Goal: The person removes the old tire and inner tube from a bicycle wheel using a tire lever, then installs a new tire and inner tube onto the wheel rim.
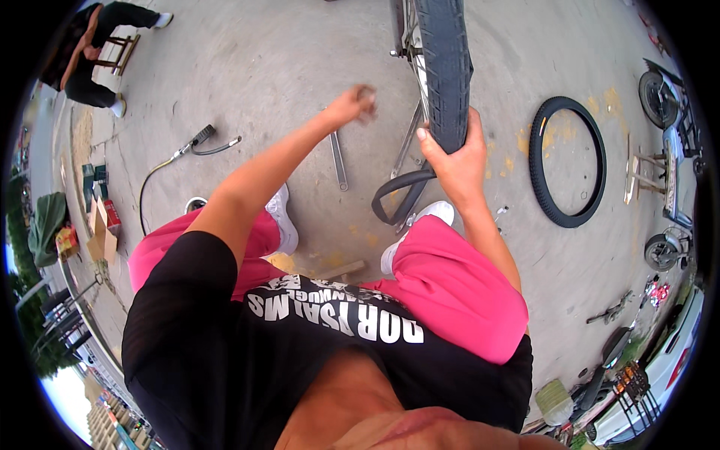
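My right hand point(456, 159) grips the lower part of an upright black bicycle tire point(445, 67) at top centre, its thumb beside the rim point(417, 71). A limp black inner tube point(384, 211) lies below that hand. My left hand point(356, 105) is raised left of the wheel, its fingers smeared by motion. A long silver wrench point(340, 161) lies beneath it. Another metal tool point(412, 135) shows beside the wheel, partly covered.
A loose tire point(538, 165) lies to the right. A hose with air chuck point(202, 135) and cardboard boxes point(101, 240) are at left. A seated person point(94, 86) is at upper left. Scooters point(660, 101) line the right edge, with a car point(675, 352) lower right.
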The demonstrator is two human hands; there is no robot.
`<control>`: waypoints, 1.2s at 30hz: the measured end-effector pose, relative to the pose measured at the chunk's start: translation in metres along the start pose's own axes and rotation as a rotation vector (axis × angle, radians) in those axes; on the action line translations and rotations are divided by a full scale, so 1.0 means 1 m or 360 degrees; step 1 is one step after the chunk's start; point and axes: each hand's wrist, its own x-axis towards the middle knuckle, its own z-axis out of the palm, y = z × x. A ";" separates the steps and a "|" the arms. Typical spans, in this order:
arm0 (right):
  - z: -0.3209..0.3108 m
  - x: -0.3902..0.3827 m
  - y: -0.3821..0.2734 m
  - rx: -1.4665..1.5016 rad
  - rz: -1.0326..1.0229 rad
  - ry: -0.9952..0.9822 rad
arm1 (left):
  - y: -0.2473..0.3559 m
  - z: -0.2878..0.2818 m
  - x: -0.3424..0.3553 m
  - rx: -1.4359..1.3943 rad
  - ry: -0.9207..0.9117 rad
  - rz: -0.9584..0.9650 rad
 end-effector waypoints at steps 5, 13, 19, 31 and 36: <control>0.000 0.000 0.000 -0.0120 -0.0042 -0.0019 | 0.067 0.021 0.041 -0.0527 0.0202 0.0620; 0.001 -0.001 -0.003 -0.0123 -0.0018 -0.0021 | 0.068 0.022 0.048 0.0052 0.0340 0.0769; 0.001 0.000 -0.003 -0.0060 0.0013 -0.0026 | 0.075 0.014 0.057 -0.0695 -0.0118 0.0051; -0.001 0.000 0.001 -0.0092 -0.0054 -0.0040 | 0.082 0.014 0.055 -0.0402 0.0109 0.0019; -0.002 0.000 0.000 -0.0068 -0.0019 -0.0061 | 0.080 0.014 0.058 -0.0599 0.0115 0.0218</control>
